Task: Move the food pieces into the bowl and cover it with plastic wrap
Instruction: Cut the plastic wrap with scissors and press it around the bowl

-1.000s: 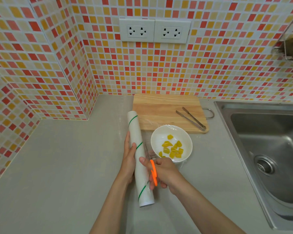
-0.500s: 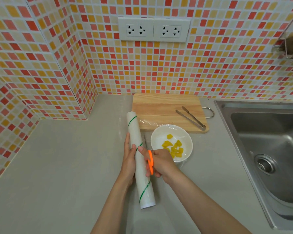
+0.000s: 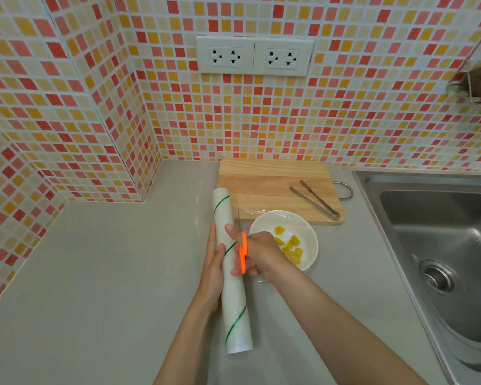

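From the head camera, your left hand (image 3: 213, 266) lay flat against the left side of a roll of plastic wrap (image 3: 232, 270), fingers straight, steadying it on the grey counter (image 3: 95, 273). Your right hand (image 3: 257, 252) was closed through the handles of orange scissors (image 3: 243, 252), their blade pointing away from you along the roll's right side. Just right of that hand sat a white bowl (image 3: 308, 237) holding yellow food pieces (image 3: 290, 247), with clear film stretched over it. Beyond both hands lay a wooden cutting board (image 3: 270, 182) carrying metal tongs (image 3: 315, 200). Far right of your hands was a steel sink (image 3: 439, 245).
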{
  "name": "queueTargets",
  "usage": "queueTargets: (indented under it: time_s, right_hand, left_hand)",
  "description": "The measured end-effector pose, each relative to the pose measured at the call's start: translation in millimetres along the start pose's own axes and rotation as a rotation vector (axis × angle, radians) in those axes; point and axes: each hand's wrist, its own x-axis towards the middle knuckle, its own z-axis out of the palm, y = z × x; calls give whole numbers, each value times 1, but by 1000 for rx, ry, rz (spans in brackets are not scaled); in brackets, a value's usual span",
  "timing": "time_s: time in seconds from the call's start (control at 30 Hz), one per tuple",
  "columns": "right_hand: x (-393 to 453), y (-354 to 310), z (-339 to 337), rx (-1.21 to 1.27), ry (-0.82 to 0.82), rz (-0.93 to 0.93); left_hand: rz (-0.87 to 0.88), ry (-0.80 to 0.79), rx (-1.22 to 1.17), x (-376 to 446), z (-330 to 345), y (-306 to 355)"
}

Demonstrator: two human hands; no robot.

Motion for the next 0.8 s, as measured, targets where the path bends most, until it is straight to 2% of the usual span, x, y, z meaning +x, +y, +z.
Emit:
queueTargets:
  time_s: [0.2,0.5,0.8]
  right_hand:
    - [18,-13,-4,58,-19,36]
    - [32,-27,-9,136,-100,108]
    - [37,-47,-10,183,-166,181]
  left_hand:
    - [50,-34,-54,-1,1,0]
    - [10,-51,-254,-6,2,0]
    - [50,-79,-284,-8,-5,-4]
